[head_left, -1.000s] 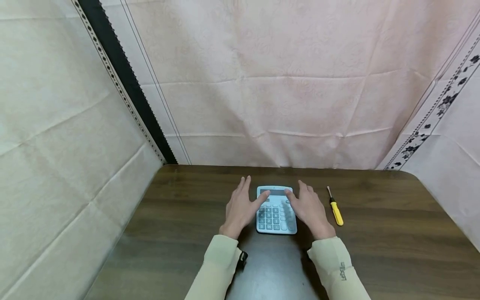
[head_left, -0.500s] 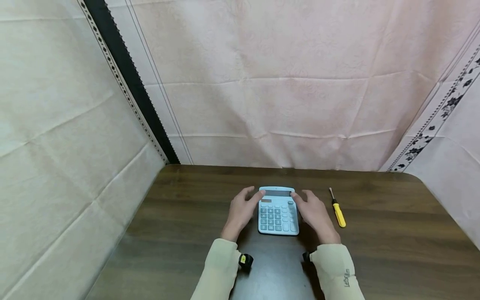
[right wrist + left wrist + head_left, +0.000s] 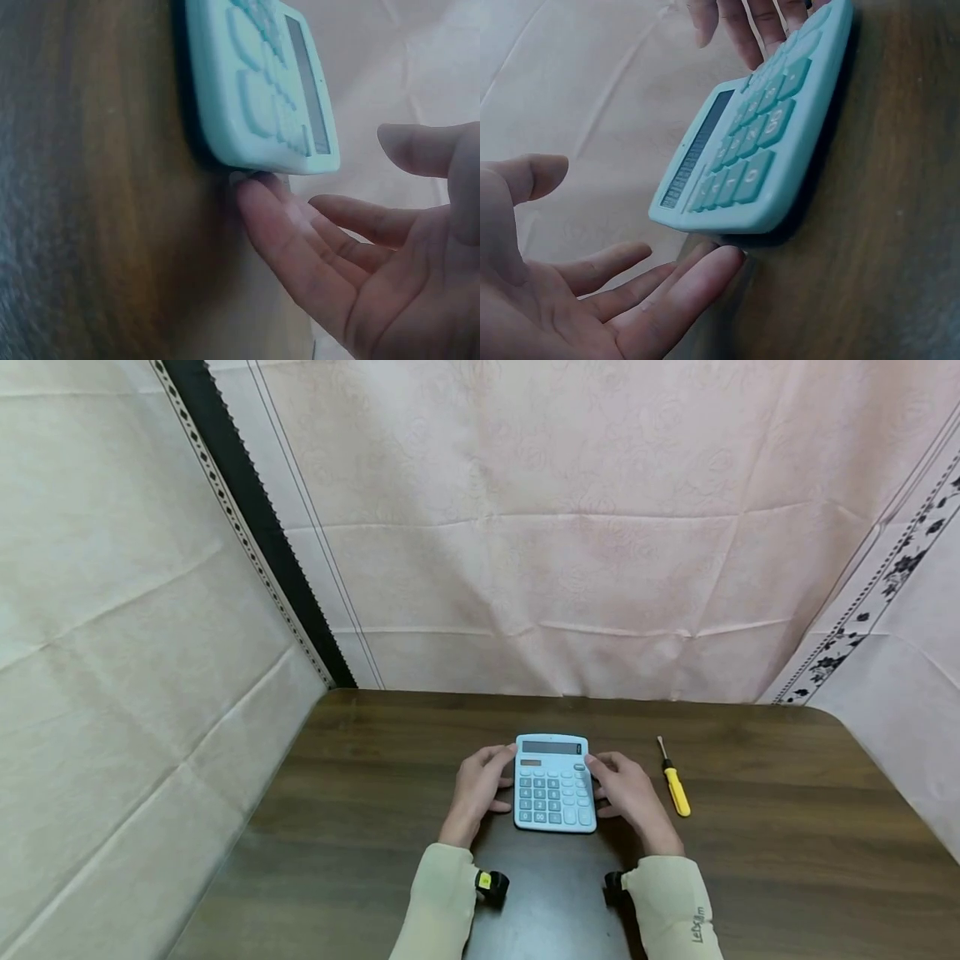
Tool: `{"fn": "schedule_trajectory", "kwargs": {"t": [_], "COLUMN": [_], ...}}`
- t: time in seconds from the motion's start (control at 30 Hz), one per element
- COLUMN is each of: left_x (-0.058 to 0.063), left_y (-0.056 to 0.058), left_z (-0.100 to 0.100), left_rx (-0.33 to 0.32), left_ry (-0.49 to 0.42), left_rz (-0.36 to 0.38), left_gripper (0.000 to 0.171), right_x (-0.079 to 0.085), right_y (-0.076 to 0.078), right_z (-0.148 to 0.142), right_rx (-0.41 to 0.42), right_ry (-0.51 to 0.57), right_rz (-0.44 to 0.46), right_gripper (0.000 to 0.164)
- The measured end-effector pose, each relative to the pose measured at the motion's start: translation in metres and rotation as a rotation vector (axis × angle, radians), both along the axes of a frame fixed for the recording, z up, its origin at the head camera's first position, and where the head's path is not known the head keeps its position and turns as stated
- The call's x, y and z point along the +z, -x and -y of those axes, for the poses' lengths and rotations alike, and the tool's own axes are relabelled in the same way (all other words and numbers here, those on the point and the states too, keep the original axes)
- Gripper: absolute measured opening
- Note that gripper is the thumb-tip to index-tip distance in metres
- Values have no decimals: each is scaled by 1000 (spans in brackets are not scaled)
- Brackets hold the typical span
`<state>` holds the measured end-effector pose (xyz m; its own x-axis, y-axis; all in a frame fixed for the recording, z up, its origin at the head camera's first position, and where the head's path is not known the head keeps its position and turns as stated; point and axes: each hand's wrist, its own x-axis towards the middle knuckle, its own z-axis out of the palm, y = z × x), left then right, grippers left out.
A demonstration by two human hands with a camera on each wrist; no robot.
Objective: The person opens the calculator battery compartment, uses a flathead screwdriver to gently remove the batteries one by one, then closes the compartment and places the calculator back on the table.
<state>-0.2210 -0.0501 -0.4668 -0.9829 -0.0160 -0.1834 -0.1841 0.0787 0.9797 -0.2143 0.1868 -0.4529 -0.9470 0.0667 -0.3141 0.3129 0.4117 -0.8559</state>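
A light blue calculator [image 3: 556, 789] lies face up on the table, its dark display showing a digit at the right end. My left hand [image 3: 472, 787] is at its left side, fingers spread and loosely bent. In the left wrist view, that hand's fingertips [image 3: 724, 262] are close by the calculator's edge, thumb apart; contact is hard to tell. My right hand [image 3: 630, 789] is at the opposite side. The right wrist view has its fingertips [image 3: 259, 195] at the calculator's lower edge, seemingly touching, while the thumb [image 3: 420, 150] stands off.
A screwdriver [image 3: 676, 789] with a yellow handle lies on the table to the right of my right hand. The brown wooden table [image 3: 360, 810] ends at a pale cloth backdrop [image 3: 600, 568]. Dark cameras sit at both wrists.
Both hands have come down from above the calculator to its two sides. Their thumbs have drawn back from over its face, and the display is now uncovered.
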Motion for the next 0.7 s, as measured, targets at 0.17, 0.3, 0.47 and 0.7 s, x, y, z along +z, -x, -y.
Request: {"fn": "schedule_trajectory", "kwargs": {"t": [0.17,0.3,0.47,0.7], "left_x": [-4,-4,-6,-5], "left_y": [1,2,0,1], "left_z": [0,-1,-5,-8], "left_rx": [-1,-6,-31,-49], "left_ry": [-8,-5,43,81], "left_rz": [13,16,3,16], "left_gripper": [58,53,50,45], "right_x": [-5,-8,-12,-15], "right_y": [1,2,4,4], "right_z": [0,1,0,-1], "right_rx": [7,16,31,75], "right_ry": [13,16,4,-20], "right_rz": [-4,-6,-5,-31], "right_gripper": [62,62,54,50]}}
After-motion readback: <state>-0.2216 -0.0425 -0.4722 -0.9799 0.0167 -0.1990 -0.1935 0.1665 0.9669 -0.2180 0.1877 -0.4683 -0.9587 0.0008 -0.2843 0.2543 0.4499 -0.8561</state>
